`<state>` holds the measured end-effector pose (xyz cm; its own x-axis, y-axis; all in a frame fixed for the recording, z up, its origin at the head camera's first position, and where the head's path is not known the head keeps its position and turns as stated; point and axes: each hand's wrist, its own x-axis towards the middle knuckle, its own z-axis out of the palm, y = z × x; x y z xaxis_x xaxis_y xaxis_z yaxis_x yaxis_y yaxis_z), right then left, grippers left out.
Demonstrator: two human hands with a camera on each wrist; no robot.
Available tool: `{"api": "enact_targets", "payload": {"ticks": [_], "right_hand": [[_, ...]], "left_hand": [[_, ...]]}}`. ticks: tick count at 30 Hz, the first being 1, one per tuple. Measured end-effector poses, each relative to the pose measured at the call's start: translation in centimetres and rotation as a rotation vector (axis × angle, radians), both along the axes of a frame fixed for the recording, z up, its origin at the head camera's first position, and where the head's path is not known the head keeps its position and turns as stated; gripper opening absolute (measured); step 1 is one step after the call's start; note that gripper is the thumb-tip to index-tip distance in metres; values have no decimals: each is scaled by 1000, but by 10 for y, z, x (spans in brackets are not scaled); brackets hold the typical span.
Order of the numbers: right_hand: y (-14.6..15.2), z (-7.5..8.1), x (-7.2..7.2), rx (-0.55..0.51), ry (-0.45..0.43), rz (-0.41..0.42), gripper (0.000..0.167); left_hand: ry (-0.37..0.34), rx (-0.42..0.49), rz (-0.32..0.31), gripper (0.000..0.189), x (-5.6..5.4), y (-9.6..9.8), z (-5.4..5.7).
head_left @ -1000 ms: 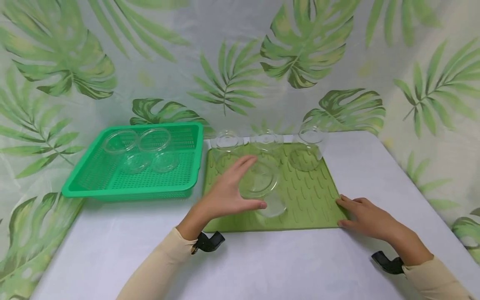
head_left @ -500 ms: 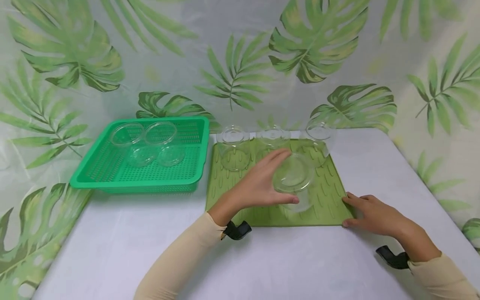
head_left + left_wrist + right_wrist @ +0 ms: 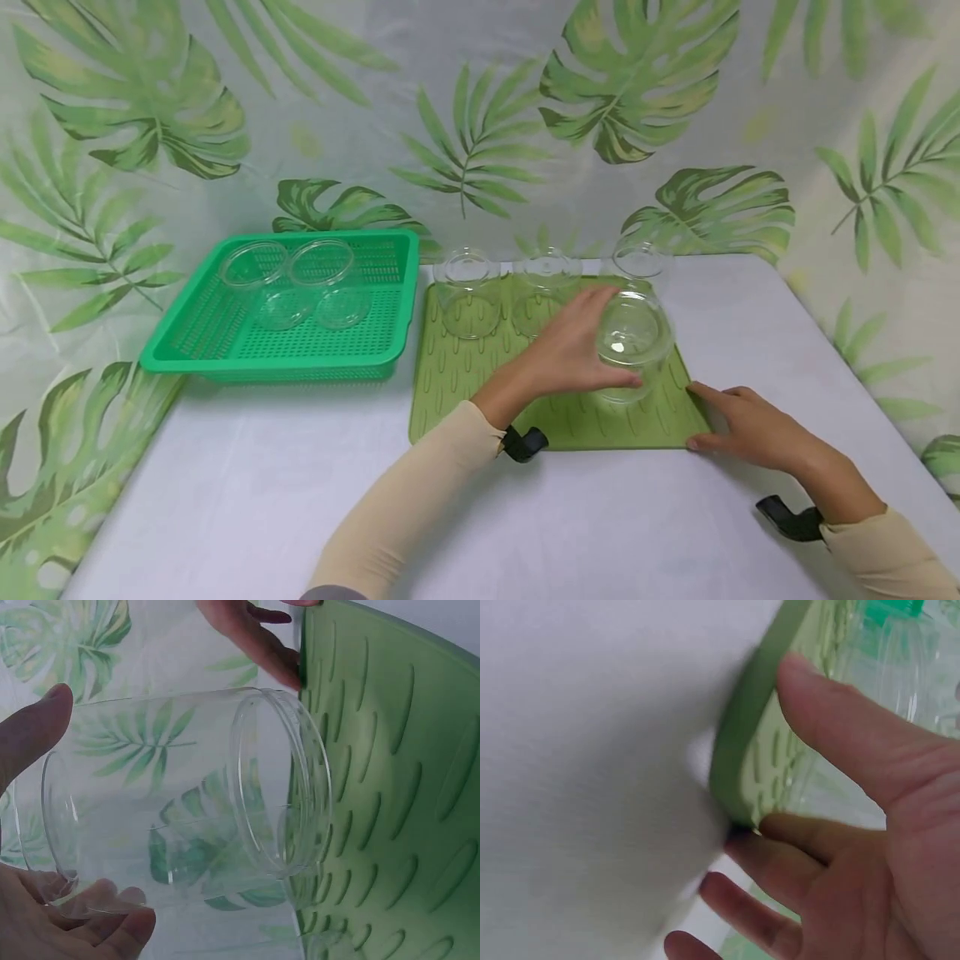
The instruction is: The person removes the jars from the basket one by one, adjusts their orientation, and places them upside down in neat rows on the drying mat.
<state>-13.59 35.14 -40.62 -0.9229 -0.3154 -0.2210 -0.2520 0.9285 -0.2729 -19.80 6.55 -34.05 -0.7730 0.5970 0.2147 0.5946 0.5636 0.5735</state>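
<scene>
The left hand (image 3: 558, 354) has its thumb and fingers curled round the closed end of a clear jar (image 3: 636, 342), while the right hand (image 3: 757, 433) has thumb and forefinger parted, touching the edge of the green mat (image 3: 465, 392) at its near right corner, seemingly to steady it. The held jar is over the mat's right part, in front of the rightmost of three standing jars (image 3: 468, 292); whether its lower rim touches the mat I cannot tell. It is a colourless, see-through cylinder, smooth-walled and glossy, with a ringed collar round the mouth, which the left wrist view shows turned toward the mat. The three others make a row along the mat's far side; those look settled. Left of the mat, two more jars (image 3: 330, 287) lean in the green basket (image 3: 262, 364) and appear yet to be handled, so I would judge the work past its middle, with this jar unfinished. Mat and basket share a white-covered worktop (image 3: 285, 467) before a leaf-patterned cloth (image 3: 337, 125).
</scene>
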Motion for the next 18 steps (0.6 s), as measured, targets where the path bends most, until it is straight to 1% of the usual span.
{"api": "enact_targets", "payload": {"ticks": [4, 8, 13, 18], "right_hand": [[1, -5, -2, -51, 12, 4, 88], [2, -6, -3, -52, 54, 24, 88], [2, -8, -5, -94, 85, 56, 92], [5, -12, -6, -131, 118, 104, 85]], "left_hand": [[-8, -10, 19, 113, -4, 7, -8], [-18, -22, 26, 113, -8, 13, -15], [-9, -19, 28, 114, -14, 17, -22], [-32, 1, 33, 113, -18, 21, -31]]}}
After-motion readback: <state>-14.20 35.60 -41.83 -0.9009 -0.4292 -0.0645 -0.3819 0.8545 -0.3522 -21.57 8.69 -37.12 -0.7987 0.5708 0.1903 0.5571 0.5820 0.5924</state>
